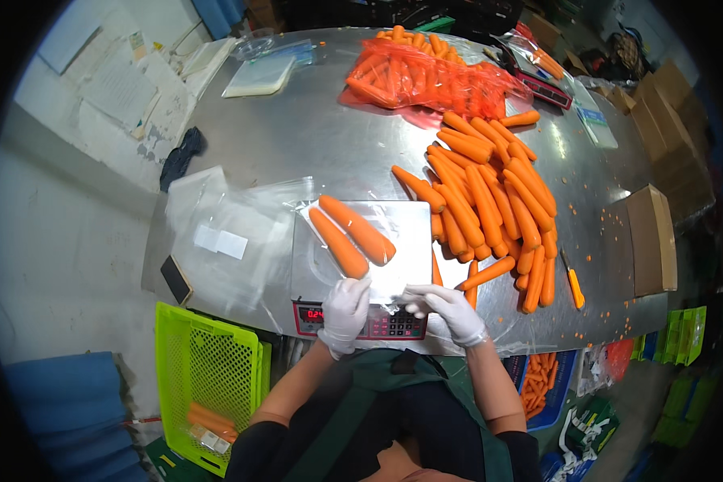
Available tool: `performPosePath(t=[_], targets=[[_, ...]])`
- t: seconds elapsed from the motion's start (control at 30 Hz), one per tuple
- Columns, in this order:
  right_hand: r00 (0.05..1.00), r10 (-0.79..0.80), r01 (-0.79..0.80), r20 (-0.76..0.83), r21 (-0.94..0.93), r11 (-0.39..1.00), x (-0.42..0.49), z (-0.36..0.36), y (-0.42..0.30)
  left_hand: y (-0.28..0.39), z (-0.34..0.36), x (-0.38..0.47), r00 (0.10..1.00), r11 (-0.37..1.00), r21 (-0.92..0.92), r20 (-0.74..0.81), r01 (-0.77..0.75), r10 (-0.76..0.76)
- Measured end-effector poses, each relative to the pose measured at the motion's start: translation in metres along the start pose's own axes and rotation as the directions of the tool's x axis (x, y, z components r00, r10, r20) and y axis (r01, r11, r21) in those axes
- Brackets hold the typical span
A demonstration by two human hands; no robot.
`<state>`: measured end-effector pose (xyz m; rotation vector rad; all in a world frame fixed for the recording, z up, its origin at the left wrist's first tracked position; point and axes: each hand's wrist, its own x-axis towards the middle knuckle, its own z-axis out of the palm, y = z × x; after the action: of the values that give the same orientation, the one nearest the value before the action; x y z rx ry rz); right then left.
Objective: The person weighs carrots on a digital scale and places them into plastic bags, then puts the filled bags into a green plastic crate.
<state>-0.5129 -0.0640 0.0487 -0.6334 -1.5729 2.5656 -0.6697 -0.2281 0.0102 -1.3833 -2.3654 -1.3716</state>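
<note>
Two large carrots (356, 232) lie inside a transparent plastic bag on the steel plate of a digital scale (419, 226). Their thick ends point toward me. In a white glove, my left hand (344, 316) pinches the bag's near end just below the carrots. My right hand (449, 308), also gloved, has its fingers together at the bag's crumpled near edge (391, 307), over the scale's keypad. Part of the lit red display is hidden by my left hand. A pile of loose carrots (488, 193) lies right of the scale.
Flat plastic bags (235, 205) lie on the steel table (313, 132) at left, near a dark block (176, 279). An orange cutter knife (574, 288) and cardboard box (651, 241) are at right. A red bag of carrots (422, 81) lies behind. A green crate (208, 343) stands below left.
</note>
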Motion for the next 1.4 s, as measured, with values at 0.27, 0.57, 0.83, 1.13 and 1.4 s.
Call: performPosePath(t=[0.27, 0.57, 0.83, 1.13, 1.4], targets=[[0.926, -0.145, -0.030, -0.348, -0.451, 0.892, -0.046, -0.053, -0.013, -0.009, -0.062, -0.083, 0.942, 0.957, -0.205, 0.305, 0.205, -0.137], [0.938, -0.005, -0.212, -0.346, -0.584, 0.784, 0.071, -0.072, 0.000, -0.027, -0.040, -0.053, 0.460, 0.231, -0.406, 0.671, 0.884, -0.581], [0.974, 0.186, -0.224, -0.126, -0.607, 0.763, 0.062, -0.048, 0.037, -0.060, -0.025, -0.043, 0.674, 0.335, -0.585, 0.644, 0.739, -0.362], [0.993, 0.020, -0.016, -0.119, 0.034, 0.999, 0.043, -0.003, 0.057, -0.052, -0.059, -0.006, 0.686, 0.203, -0.675, 0.595, 0.710, -0.420], [0.931, 0.122, -0.236, -0.343, -0.313, 0.920, 0.024, -0.004, 0.085, -0.095, -0.064, -0.061, 0.535, 0.247, -0.475, 0.755, 0.845, -0.379]])
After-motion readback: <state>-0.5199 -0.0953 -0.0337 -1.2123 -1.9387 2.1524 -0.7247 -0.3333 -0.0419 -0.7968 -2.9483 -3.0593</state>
